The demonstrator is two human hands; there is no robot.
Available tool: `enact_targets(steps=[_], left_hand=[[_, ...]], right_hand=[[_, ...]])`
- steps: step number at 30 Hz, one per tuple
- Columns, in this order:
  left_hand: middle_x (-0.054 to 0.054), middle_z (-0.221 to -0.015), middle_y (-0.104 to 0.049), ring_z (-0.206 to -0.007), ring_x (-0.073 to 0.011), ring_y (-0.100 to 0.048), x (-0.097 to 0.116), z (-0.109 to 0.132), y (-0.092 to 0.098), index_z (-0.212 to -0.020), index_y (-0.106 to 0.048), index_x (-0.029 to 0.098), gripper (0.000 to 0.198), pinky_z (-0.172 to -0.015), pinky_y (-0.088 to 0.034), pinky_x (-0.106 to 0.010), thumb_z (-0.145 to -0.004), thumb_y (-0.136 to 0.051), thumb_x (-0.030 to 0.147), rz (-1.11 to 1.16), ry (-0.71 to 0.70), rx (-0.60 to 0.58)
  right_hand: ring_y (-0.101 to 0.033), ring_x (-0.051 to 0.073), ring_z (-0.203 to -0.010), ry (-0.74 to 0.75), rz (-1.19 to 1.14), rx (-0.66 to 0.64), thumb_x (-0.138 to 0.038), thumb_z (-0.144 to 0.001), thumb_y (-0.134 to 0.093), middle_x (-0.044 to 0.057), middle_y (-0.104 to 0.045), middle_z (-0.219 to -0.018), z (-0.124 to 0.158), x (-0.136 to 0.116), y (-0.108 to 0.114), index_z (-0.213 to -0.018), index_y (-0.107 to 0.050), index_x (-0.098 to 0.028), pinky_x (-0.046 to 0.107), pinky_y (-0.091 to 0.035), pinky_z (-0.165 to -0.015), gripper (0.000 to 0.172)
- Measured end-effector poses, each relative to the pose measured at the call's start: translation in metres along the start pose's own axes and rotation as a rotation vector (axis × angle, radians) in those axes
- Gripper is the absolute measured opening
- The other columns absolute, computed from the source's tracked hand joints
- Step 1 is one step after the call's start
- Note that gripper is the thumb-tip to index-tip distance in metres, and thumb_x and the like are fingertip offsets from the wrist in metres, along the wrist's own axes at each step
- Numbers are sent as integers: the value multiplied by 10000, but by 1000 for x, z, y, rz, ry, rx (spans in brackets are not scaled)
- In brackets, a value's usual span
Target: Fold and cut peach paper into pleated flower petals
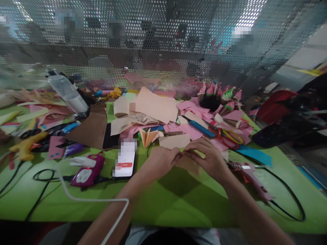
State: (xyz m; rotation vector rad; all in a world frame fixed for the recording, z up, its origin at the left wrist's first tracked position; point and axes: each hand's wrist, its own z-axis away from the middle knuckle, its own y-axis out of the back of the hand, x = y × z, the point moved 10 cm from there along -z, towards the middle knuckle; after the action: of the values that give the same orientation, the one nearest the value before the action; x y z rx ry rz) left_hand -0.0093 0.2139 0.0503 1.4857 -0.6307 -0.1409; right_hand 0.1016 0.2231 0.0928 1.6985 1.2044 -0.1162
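Note:
Between my two hands is a small piece of tan paper (188,164), held just above the green table. My left hand (166,159) pinches its upper left edge with thumb and fingertips. The fingers of my right hand (206,156) are closed on the upper right part of the same piece. Just beyond lies a flat tan paper strip (175,141), with a folded peach paper piece (146,137) to its left. A pink glue gun (255,182) rests to the right of my right hand. Left of my left hand lies a lit phone (125,158).
A magenta power strip (88,170) with cables sits at left, and a white cable (89,199) crosses my left forearm. Behind are paper scraps (158,103), a blue cutter (201,128), scissors (224,137) and a clear bottle (67,92). A yellow glue gun (27,146) lies far left.

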Motion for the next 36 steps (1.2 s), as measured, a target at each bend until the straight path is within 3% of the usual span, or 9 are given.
enact_targets(steps=[15,29,36], left_hand=[[-82,-813,-725,-743,-229,-675,0,2,3,-1010,-612,180,255,-660,-456,-293,-985,-392,307,12,27,-13],[-87,-750,-712,-684,-253,-671,6,-2,-6,-991,-638,175,245,-595,-416,-301,-983,-407,256,-157,-46,-47],[-69,-753,-706,-695,-226,-652,0,-2,-6,-1002,-628,188,240,-606,-398,-279,-988,-404,274,-108,-32,-30]], right_hand=[[-651,235,-810,11,2,38,-344,-869,-659,36,-736,-820,3,-2,1,-819,-705,-280,387,-466,-753,93],[-598,238,-794,63,143,-50,-296,-899,-616,53,-705,-793,5,-4,-10,-798,-648,-236,380,-427,-726,122],[-609,224,-777,-31,55,-41,-319,-886,-635,44,-693,-769,5,4,-3,-785,-647,-230,346,-446,-694,135]])
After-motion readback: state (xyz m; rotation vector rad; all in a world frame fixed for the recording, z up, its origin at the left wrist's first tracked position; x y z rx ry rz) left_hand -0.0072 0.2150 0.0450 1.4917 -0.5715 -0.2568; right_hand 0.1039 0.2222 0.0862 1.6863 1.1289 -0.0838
